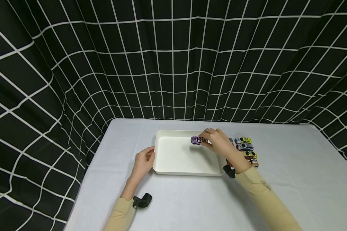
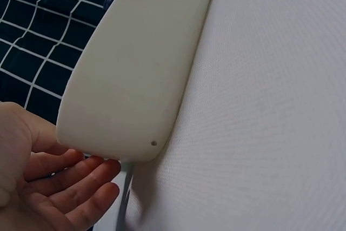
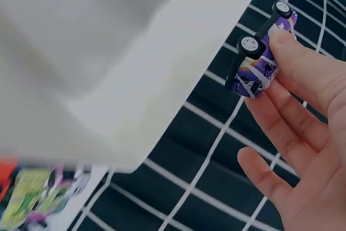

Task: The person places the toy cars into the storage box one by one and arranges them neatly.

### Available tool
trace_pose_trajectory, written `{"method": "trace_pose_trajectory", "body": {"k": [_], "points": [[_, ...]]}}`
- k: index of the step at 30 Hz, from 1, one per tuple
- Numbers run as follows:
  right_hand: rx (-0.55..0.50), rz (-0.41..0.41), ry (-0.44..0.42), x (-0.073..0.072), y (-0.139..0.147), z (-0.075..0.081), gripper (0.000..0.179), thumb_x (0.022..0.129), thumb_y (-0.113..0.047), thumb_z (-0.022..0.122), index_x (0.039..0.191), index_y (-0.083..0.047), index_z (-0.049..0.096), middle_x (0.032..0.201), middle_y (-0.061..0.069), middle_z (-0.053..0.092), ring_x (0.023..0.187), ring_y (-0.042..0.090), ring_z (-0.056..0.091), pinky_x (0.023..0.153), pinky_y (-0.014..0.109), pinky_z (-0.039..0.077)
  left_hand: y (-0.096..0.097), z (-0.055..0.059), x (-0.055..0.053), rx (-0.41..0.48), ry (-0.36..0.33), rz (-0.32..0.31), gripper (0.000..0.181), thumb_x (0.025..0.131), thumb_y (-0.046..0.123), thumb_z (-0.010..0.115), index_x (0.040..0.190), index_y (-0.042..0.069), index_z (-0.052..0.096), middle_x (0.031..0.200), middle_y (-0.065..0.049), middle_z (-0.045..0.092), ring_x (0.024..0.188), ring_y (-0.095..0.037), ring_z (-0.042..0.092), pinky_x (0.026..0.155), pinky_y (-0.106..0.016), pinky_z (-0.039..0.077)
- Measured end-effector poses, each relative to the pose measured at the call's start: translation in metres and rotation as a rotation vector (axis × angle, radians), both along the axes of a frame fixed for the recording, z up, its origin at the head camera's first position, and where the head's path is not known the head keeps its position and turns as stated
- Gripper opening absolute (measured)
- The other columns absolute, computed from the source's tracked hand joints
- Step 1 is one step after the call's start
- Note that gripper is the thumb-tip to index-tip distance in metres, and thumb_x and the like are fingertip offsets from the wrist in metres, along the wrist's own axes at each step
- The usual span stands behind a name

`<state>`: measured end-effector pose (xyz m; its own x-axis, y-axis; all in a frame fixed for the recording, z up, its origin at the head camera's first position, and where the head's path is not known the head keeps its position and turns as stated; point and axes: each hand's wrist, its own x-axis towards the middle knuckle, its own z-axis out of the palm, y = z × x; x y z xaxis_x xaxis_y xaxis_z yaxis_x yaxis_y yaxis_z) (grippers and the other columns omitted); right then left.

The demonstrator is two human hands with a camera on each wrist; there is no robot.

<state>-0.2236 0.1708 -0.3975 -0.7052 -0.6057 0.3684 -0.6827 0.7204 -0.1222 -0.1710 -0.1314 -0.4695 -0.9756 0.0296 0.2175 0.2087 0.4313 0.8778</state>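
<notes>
My right hand (image 1: 218,141) pinches a purple toy car (image 1: 197,140) between thumb and fingers, held above the white tray (image 1: 188,174) toward its far side. In the right wrist view the toy car (image 3: 259,52) shows black wheels and orange and white markings, with the thumb on its side. My left hand (image 1: 143,162) is at the tray's left end. Seen from the left wrist, the relaxed fingers of that hand (image 2: 59,182) rest against the outside of the tray's end wall (image 2: 124,90).
Several colourful toy cars (image 1: 244,147) stand in rows just right of the tray, partly hidden behind the right forearm. A white cloth covers the table (image 1: 179,205). Behind it hangs a black curtain (image 1: 179,64) with a white grid.
</notes>
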Motion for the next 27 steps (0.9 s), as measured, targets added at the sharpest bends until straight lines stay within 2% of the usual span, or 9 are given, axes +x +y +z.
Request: {"method": "trace_pose_trajectory", "body": {"k": [11, 18, 27], "points": [[0.083, 0.019, -0.078, -0.021, -0.046, -0.009, 0.019, 0.078, -0.013, 0.075, 0.096, -0.008, 0.07, 0.09, 0.003, 0.066, 0.081, 0.018, 0.061, 0.068, 0.038, 0.047, -0.003, -0.001, -0.002, 0.005, -0.012, -0.008, 0.028, 0.091, 0.001, 0.054, 0.117, -0.01, 0.057, 0.103, -0.02, 0.064, 0.089, -0.027, 0.064, 0.071, -0.027, 0.056], [0.11, 0.033, -0.077, -0.033, -0.07, -0.016, 0.012, 0.078, -0.015, 0.074, 0.089, -0.011, 0.07, 0.084, 0.001, 0.064, 0.075, 0.015, 0.058, 0.065, 0.034, 0.046, -0.002, -0.001, -0.002, -0.001, -0.039, -0.005, 0.03, 0.091, 0.002, 0.054, 0.12, -0.007, 0.057, 0.105, -0.017, 0.064, 0.091, -0.024, 0.064, 0.072, -0.025, 0.055], [0.121, 0.039, -0.088, -0.041, -0.096, -0.026, 0.012, 0.078, -0.016, 0.075, 0.086, -0.01, 0.069, 0.081, 0.002, 0.063, 0.072, 0.016, 0.058, 0.063, 0.034, 0.048, -0.004, -0.001, -0.002, -0.005, -0.027, -0.012, 0.03, 0.091, 0.002, 0.054, 0.12, -0.007, 0.057, 0.104, -0.017, 0.064, 0.089, -0.023, 0.064, 0.072, -0.023, 0.055]]}}
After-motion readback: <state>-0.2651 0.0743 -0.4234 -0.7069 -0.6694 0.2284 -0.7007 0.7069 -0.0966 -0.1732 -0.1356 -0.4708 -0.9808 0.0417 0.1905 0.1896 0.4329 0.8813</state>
